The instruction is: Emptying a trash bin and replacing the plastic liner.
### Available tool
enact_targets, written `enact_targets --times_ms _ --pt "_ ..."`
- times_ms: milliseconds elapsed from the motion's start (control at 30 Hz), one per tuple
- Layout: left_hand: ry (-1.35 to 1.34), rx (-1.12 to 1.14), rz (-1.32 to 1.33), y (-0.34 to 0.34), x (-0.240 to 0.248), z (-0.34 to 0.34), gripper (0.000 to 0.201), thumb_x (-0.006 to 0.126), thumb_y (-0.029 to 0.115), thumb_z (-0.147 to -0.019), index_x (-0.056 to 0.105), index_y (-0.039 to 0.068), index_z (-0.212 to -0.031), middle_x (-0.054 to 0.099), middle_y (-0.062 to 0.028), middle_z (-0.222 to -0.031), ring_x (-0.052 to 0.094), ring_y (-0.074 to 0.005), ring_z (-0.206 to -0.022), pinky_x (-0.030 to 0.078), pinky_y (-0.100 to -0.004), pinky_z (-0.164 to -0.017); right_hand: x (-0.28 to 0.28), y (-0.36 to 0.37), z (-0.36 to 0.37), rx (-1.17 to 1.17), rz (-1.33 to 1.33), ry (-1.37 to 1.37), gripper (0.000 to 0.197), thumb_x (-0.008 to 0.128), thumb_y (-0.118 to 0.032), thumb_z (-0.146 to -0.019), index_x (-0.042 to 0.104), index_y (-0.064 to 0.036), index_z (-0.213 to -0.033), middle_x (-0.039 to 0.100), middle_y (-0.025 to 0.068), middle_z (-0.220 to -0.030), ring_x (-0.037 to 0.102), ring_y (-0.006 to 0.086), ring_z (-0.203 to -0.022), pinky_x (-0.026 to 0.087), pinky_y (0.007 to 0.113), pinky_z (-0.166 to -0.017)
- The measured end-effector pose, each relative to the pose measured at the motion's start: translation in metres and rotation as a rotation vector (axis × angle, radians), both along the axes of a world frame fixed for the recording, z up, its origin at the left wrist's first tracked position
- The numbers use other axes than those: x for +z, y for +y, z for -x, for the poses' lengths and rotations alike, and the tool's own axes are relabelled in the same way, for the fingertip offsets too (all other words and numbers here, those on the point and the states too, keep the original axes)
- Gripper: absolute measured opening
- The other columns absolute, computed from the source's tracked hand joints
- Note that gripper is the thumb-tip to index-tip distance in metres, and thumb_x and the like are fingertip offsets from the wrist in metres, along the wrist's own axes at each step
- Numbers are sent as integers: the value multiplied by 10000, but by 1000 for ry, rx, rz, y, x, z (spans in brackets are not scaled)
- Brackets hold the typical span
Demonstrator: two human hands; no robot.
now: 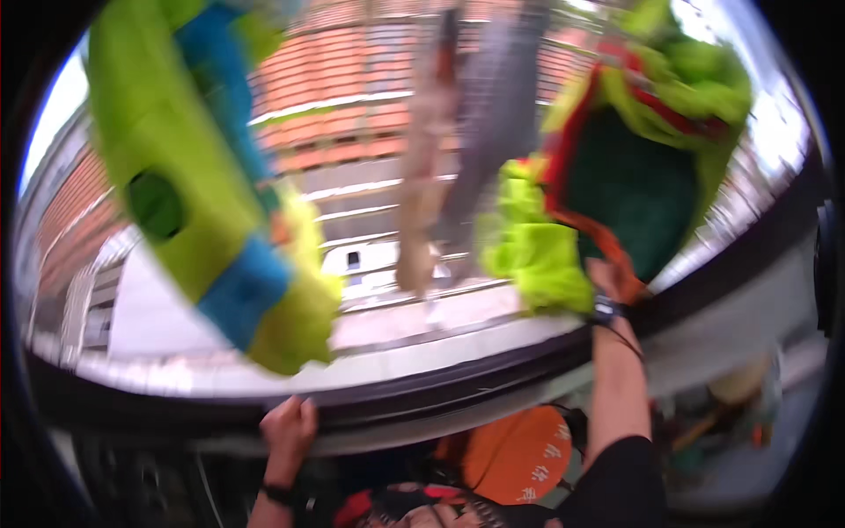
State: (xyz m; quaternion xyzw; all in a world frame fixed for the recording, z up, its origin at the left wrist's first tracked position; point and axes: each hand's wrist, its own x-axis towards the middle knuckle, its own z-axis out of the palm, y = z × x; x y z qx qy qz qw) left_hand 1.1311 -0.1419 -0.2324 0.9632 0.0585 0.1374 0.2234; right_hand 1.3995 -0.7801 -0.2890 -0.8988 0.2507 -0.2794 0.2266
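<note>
My right hand (607,280) is raised high and grips the lower edge of a hanging garment (634,176) that is lime green with red trim and a dark green panel. My left hand (288,429) is lower, its fingers curled over the dark railing (440,374) of a balcony. A second hanging garment (202,176), lime green with blue patches, sways at the upper left, apart from both hands. The picture is blurred by motion.
Two grey and beige cloths (458,141) hang between the green garments. Beyond the railing are red tiled roofs (352,79) and a pale building. An orange round thing (515,453) and other clutter lie low at the right.
</note>
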Motion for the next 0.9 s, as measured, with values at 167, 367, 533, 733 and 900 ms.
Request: enact_targets --times_ms 167,367,533,733,900 --pt "16 -50 65 -4 -12 -15 355 601 331 -844 552 77 -601 578 -151 -602 609 -343 -588 488 -455 -540 -29 -92 -15 216 -48 -120 578 568 -263 -901 409 54 -1358 493 214 -1344 497 264 -1200 388 338 -1005" --pt "83 34 13 19 1 18 355 552 357 -851 604 59 -665 618 -145 -630 639 -323 -616 520 -435 -583 -43 161 7 954 -428 546 377 534 -236 -938 591 74 -1145 652 166 -1081 593 231 -1028 447 331 -921" --pt "74 -21 66 12 -11 10 344 568 362 -837 645 47 -723 629 -153 -649 648 -332 -663 527 -434 -649 16 305 127 1370 -80 424 300 586 -162 -902 592 30 -1133 624 182 -1139 585 291 -1080 436 356 -945" --pt "-116 -221 289 25 -2 45 221 611 252 -827 645 35 -846 632 -132 -857 620 -324 -826 509 -409 -751 80 393 217 1649 4 527 367 601 -139 -867 551 22 -1193 563 221 -1226 524 370 -1166 397 385 -1006" --pt "-440 -49 199 78 18 136 191 636 125 -778 640 64 -960 591 -119 -891 580 -313 -875 480 -410 -785 88 372 234 1543 159 450 370 597 -139 -863 551 21 -1193 553 220 -1246 519 387 -1165 409 397 -992"
